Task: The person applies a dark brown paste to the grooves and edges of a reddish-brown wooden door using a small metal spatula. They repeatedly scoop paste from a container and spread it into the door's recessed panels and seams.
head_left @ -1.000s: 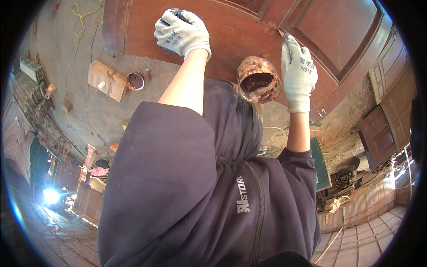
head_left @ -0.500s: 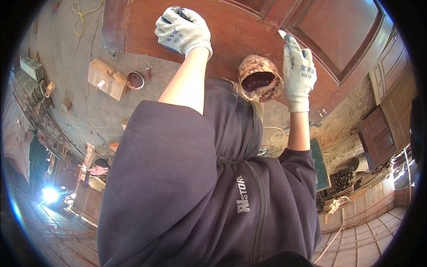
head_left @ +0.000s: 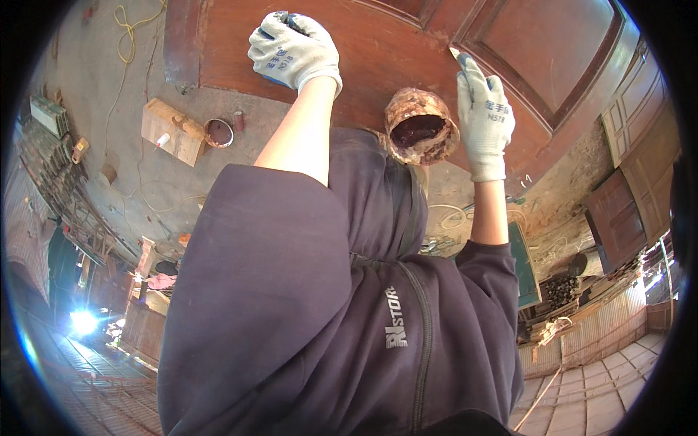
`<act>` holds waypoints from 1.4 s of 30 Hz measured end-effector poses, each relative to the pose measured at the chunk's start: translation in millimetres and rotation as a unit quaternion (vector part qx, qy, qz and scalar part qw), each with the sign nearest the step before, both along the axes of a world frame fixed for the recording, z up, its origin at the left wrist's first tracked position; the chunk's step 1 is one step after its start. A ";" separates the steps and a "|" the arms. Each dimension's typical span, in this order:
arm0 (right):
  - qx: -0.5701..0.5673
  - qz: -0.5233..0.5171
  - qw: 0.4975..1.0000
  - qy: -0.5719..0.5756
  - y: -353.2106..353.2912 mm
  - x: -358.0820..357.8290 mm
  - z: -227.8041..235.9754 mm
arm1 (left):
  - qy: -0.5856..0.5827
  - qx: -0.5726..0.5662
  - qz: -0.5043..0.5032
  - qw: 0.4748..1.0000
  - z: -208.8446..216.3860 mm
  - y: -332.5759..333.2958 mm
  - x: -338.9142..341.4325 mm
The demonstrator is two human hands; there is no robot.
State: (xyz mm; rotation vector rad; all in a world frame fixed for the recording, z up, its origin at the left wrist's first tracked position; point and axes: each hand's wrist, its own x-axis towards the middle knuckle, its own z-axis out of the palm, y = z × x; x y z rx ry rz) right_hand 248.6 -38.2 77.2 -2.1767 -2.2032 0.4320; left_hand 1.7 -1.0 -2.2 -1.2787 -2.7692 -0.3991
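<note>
Left hand [head_left: 294, 54]: curled closed, contents hidden from me
Right hand [head_left: 486, 120]: gripping a pale-tipped tool [head_left: 455, 52]
Door [head_left: 371, 54]: likely patching; next needs steady pressure

The brown wood door [head_left: 392, 51] looks smooth and shiny, the pot [head_left: 405, 103] rough and crusty, the gloves [head_left: 486, 127] dull knitted cloth.

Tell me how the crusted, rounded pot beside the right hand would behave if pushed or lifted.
Pushed, the crusted pot might roll or tip, as its body looks rounded. It is probably stiff, since its mouth stands open. Its lumpy, caked surface would likely feel rough rather than slippery.
</note>
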 end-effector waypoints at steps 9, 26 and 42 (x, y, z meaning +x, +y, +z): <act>0.006 -0.010 1.000 -0.011 5.9 -9.9 13.4 | -0.006 -0.002 0.000 1.000 1.6 1.9 1.6; -0.004 0.005 1.000 -0.001 17.0 -4.4 15.6 | 0.008 0.006 0.004 1.000 -1.0 0.2 0.0; 0.081 0.142 0.982 0.096 40.4 -0.4 -31.4 | 0.004 0.022 -0.012 1.000 1.2 -0.1 -2.2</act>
